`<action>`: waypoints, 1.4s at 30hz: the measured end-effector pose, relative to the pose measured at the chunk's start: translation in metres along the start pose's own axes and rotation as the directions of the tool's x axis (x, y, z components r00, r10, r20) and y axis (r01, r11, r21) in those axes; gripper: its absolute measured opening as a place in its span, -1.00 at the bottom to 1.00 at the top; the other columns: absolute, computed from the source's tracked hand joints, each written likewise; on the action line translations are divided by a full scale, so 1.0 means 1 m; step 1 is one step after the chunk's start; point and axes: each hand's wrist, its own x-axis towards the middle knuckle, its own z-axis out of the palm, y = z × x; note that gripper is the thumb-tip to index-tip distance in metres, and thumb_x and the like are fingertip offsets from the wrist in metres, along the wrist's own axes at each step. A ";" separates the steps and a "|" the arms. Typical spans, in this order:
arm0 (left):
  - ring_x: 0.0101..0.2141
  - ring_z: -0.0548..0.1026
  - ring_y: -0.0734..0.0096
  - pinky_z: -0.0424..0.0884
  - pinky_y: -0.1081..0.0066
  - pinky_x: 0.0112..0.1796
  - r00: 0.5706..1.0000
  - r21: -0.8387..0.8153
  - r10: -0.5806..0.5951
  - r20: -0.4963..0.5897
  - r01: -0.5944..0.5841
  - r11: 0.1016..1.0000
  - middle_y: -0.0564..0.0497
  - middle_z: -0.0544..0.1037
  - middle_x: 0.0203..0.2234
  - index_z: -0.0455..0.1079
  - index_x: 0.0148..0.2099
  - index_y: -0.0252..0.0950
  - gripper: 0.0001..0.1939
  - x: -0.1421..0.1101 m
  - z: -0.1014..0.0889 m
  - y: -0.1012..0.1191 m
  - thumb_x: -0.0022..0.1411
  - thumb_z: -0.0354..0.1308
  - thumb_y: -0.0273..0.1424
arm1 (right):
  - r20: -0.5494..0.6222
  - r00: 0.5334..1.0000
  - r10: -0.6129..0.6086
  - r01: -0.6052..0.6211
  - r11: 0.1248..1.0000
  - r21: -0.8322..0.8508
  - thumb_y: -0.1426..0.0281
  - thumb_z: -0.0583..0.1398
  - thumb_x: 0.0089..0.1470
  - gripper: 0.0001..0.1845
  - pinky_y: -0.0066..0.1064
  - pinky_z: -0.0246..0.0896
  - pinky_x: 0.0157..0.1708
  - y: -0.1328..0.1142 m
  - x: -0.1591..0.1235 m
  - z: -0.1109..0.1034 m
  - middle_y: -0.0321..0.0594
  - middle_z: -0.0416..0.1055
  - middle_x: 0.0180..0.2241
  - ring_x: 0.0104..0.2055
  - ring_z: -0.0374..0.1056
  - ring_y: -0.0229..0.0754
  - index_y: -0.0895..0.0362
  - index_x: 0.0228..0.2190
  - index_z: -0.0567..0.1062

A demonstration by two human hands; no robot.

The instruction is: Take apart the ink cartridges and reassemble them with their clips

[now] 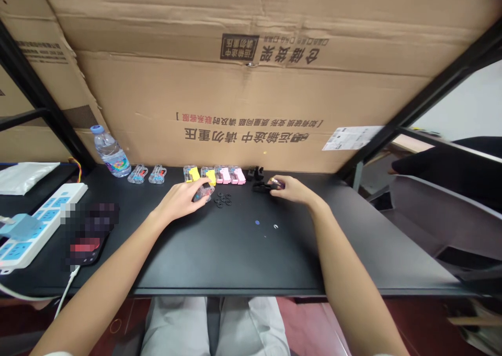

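Observation:
My left hand (181,200) is closed around a small clear plastic case (204,193) with dark and reddish parts inside, held just above the table. Just right of it lies a loose group of small black rings (223,199). My right hand (293,190) reaches the black plastic parts (257,174) near the cardboard, its fingers pinched together. Something small and shiny shows at those fingertips, beside a black piece (262,187); what exactly is gripped I cannot make out. Behind my left hand stand clear cases with yellow pieces (192,174) and pink pieces (237,175).
Two more clear cases (157,174) stand by a water bottle (112,152) at back left. A power strip (43,225) and a phone (92,236) on a cable lie at left. A blue disc (257,222) and white ring (275,226) lie mid-table. Cardboard (251,94) walls the back.

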 end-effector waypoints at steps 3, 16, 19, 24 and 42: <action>-0.33 0.70 0.22 0.50 0.38 -0.26 1.000 -0.004 -0.005 0.000 0.005 1.000 0.03 0.69 -0.29 0.39 0.32 -0.16 -0.54 0.000 0.000 0.000 0.43 0.23 -0.26 | -0.115 0.982 0.149 -0.158 0.985 -0.071 0.30 0.37 -0.10 -0.69 -0.33 0.32 -0.25 0.017 0.001 -0.008 -0.15 0.61 -0.35 -0.30 0.50 -0.04 0.14 -0.26 0.65; -0.28 0.67 0.26 0.50 0.38 -0.15 0.997 -0.173 -0.062 0.048 0.069 0.982 0.01 0.71 -0.15 0.41 0.35 -0.10 -0.52 0.001 0.000 0.000 0.43 0.19 -0.24 | -0.330 0.930 0.160 -0.167 0.986 0.008 -0.01 0.33 0.08 -0.52 -0.30 0.36 -0.19 -0.002 0.009 0.018 -0.08 0.68 -0.21 -0.16 0.58 0.03 0.10 -0.15 0.69; -0.37 0.62 0.31 0.45 0.40 -0.24 0.987 -0.310 -0.144 0.077 0.161 0.937 0.06 0.68 -0.30 0.39 0.35 -0.10 -0.52 0.003 0.001 -0.003 0.45 0.17 -0.17 | -0.432 0.894 0.115 -0.107 0.993 0.044 0.05 0.29 0.11 -0.58 -0.27 0.32 -0.23 -0.018 0.003 0.014 -0.08 0.65 -0.30 -0.21 0.56 0.06 0.13 -0.22 0.68; -0.42 0.58 0.31 0.39 0.41 -0.31 0.952 -0.372 -0.250 0.175 0.299 0.879 0.07 0.65 -0.41 0.48 0.22 -0.12 -0.61 0.005 0.001 -0.015 0.53 0.02 -0.11 | -0.389 0.917 -0.092 0.138 0.986 0.094 0.16 0.24 0.15 -0.63 -0.31 0.31 -0.26 -0.061 -0.008 0.027 -0.20 0.58 -0.39 -0.37 0.45 -0.10 0.14 -0.14 0.65; -0.20 0.65 0.11 0.42 0.30 -0.19 0.832 0.256 -0.533 0.153 0.487 0.835 -0.05 0.69 -0.26 0.48 -0.25 -0.19 -0.73 0.002 -0.036 -0.033 0.40 0.20 -0.12 | -0.166 0.886 -0.432 0.435 0.900 -0.019 0.23 0.15 0.32 -0.70 -0.27 0.36 -0.21 -0.097 -0.021 0.063 -0.07 0.63 -0.22 -0.25 0.54 0.00 0.12 -0.16 0.62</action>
